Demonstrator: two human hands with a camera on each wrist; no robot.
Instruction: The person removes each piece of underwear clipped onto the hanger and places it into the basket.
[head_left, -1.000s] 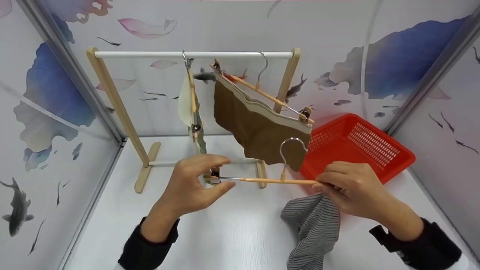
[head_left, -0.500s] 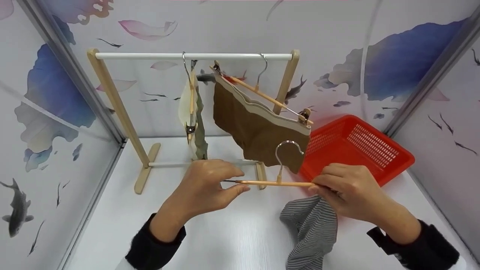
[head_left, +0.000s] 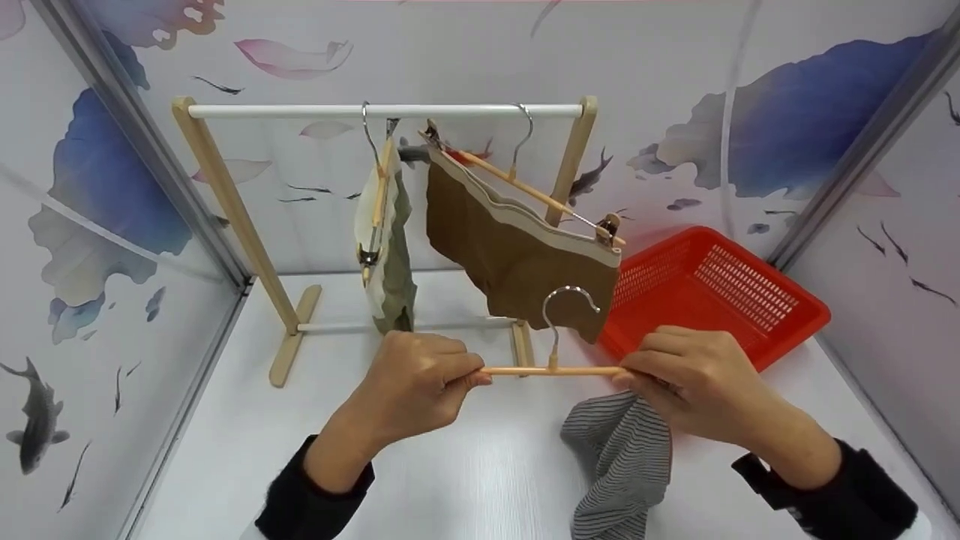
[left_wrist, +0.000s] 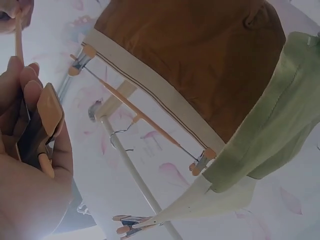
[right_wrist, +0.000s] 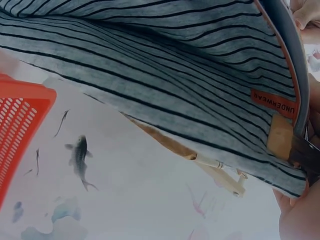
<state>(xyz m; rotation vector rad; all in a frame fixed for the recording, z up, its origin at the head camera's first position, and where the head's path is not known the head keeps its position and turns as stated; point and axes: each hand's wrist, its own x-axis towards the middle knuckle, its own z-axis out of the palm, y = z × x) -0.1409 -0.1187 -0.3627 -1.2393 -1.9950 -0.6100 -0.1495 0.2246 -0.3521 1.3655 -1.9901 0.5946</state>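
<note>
A clip hanger [head_left: 517, 370] with a metal hook is stretched level between my two hands in the head view, hook upward. My left hand [head_left: 420, 382] curls its fingers around the hanger's left part. In the left wrist view, a wooden-padded clip [left_wrist: 50, 110] lies within that hand, with no cloth visible in it. At the other end, my right hand [head_left: 694, 382] grips the hanger, and striped underwear [head_left: 626, 457] hangs below it. The right wrist view has the right clip [right_wrist: 281, 137] at the underwear's waistband; my fingers partly hide it.
Behind the hands stands a small wooden rack with a white bar [head_left: 457, 111]. Brown underpants [head_left: 517, 255] and a green and cream garment [head_left: 394, 255] hang there on clip hangers. A red basket [head_left: 750, 300] is on the white table [head_left: 480, 480] at right.
My left hand has moved rightward along the hanger, its fingers closing around it and hiding the left clip. The hanger has shifted slightly left and down. The green garment has swung.
</note>
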